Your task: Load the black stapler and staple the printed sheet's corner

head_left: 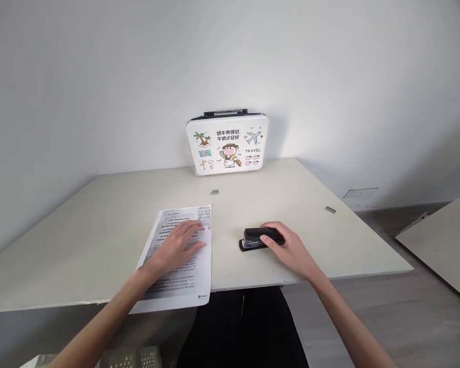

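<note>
My left hand (pixel 180 248) lies with fingers spread on a printed sheet of paper (pixel 201 268), whose lower end hangs past the table's front edge. Whether more sheets lie beneath it I cannot tell. To the right, my right hand (pixel 289 246) grips a black stapler (pixel 257 236) by its rear end. The stapler's front end points left toward the paper, and it rests on the table apart from the sheet.
A white case (pixel 230 145) with cartoon prints and a black handle stands at the table's back against the wall. Small strips of staples (pixel 214 192) lie behind the paper and near the right edge. The pale table (pixel 80 240) ends close to my lap.
</note>
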`<state>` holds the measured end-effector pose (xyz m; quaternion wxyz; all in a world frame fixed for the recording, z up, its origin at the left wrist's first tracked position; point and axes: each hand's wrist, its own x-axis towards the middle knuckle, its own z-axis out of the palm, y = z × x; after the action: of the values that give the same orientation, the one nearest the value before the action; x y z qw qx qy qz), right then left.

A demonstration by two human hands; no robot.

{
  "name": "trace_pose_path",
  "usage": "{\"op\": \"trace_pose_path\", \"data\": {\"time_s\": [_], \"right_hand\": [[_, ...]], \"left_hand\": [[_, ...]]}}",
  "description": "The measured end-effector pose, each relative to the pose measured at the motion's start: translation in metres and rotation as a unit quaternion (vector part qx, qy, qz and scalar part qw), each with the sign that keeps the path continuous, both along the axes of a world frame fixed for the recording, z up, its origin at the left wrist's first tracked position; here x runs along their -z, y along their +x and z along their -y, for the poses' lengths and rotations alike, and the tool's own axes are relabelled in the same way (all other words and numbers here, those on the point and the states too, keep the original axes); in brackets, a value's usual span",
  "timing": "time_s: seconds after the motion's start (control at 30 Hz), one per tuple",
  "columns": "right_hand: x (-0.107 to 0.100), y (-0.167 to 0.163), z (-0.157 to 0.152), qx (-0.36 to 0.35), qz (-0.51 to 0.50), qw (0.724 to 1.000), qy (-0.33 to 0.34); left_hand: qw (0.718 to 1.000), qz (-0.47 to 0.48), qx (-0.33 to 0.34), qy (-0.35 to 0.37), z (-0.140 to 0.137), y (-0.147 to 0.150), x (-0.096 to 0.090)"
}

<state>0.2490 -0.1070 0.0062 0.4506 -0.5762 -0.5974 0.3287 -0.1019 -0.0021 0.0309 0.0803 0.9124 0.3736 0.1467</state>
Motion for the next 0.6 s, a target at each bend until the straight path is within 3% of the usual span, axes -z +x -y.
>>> {"op": "trace_pose_path", "data": {"time_s": [0.23,0.6], "right_hand": [[-0.002,-0.001,0.001,0.009,0.002,1.0,-0.004],[-0.003,-0.002,0.001,0.02,0.013,1.0,-0.01]], "left_hand": [[0.994,-0.063,-0.078,-0.033,0.0,-0.067,0.007],[0.993,-0.044,-0.106,-0.002,0.002,-0.066,0.014]]}}
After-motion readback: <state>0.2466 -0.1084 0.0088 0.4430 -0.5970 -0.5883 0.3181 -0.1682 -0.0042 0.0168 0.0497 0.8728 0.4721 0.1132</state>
